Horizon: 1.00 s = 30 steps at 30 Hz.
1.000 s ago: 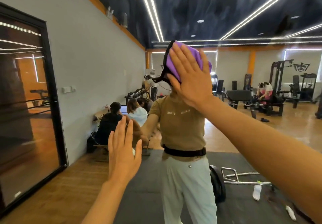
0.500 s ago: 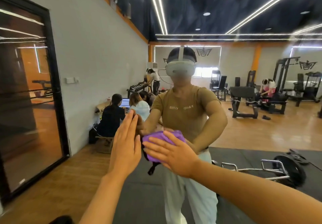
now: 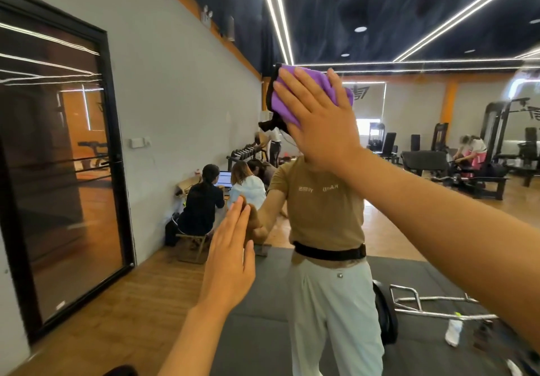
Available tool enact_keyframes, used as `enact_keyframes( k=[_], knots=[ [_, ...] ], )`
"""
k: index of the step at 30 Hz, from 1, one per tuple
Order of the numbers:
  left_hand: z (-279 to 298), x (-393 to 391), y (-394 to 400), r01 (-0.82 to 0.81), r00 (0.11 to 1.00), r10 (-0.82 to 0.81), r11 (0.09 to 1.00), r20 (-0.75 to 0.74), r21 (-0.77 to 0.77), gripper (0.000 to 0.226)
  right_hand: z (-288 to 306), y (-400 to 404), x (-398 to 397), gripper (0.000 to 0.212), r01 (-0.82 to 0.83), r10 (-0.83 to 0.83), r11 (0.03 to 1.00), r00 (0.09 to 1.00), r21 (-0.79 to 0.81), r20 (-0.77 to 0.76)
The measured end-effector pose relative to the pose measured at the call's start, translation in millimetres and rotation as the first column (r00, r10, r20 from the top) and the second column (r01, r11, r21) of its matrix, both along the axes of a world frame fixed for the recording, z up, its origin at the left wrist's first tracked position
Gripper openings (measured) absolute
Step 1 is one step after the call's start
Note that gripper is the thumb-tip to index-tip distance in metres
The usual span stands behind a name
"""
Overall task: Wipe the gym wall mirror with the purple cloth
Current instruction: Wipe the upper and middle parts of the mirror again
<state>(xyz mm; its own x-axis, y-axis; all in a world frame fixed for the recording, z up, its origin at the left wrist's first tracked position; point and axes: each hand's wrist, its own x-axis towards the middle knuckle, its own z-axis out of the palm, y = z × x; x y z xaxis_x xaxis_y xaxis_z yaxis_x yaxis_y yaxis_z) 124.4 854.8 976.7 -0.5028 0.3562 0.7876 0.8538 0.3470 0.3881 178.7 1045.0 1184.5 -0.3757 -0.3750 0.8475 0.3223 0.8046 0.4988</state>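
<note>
A gym hall under a dark ceiling (image 3: pixel 380 10) crossed by long white light strips (image 3: pixel 276 19), with round recessed lamps between them. At left, a pale grey wall (image 3: pixel 175 89) carries a black-framed glass door (image 3: pixel 58 171). Wooden flooring (image 3: pixel 125 311) meets a dark mat (image 3: pixel 263 326). Far right, black weight machines (image 3: pixel 496 141) stand before orange pillars (image 3: pixel 450 103); a dumbbell rack (image 3: pixel 245 156) lines the far left wall.

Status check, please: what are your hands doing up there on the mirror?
Right hand flat, pressing purple cloth high on mirror. Left hand open against the glass. Nothing blocking.
</note>
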Motion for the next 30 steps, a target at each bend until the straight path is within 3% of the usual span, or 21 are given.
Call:
enact_keyframes(
  k=[4, 10, 14, 17, 19, 22, 26, 30],
  knots=[
    [-1, 0, -2, 0.018, 1.000, -0.018, 1.000, 0.003, 0.020, 0.076, -27, -7, -9, 0.056, -0.039, 0.033, 0.997, 0.996, -0.065, -0.088],
    [-5, -4, 1, 0.015, 0.999, -0.016, 0.999, 0.039, 0.029, 0.072, -166, -5, 1, 0.062, -0.017, -0.024, 0.983, 0.975, 0.181, 0.221],
    [-3, -1, 4, -0.031, 0.998, 0.032, 0.999, 0.055, -0.006, 0.069, -277, 8, 19, 0.086, -0.007, -0.155, 0.943, 0.876, 0.332, 0.457],
    [-4, 1, 4, -0.071, 0.997, 0.072, 0.996, 0.022, -0.060, 0.071, -312, 14, 25, 0.099, 0.019, -0.192, 0.942, 0.848, 0.335, 0.494],
    [-7, 1, 3, -0.122, 0.993, 0.121, 0.989, -0.011, -0.087, 0.075, -308, 19, 23, 0.105, -0.007, -0.195, 0.925, 0.850, 0.380, 0.489],
    [-17, -1, 0, -0.203, 0.979, 0.200, 0.974, -0.043, -0.103, 0.085, -273, 20, 20, 0.092, -0.040, -0.138, 0.921, 0.898, 0.389, 0.418],
    [-26, 3, 2, -0.210, 0.978, 0.210, 0.973, -0.012, -0.099, 0.095, -174, 15, 22, 0.058, -0.053, 0.029, 0.988, 0.986, 0.146, 0.161],
    [-30, 11, 10, -0.213, 0.977, 0.213, 0.975, -0.010, -0.068, 0.087, -99, 31, 31, 0.055, -0.072, 0.072, 0.995, 0.997, -0.071, -0.009]
  ],
)
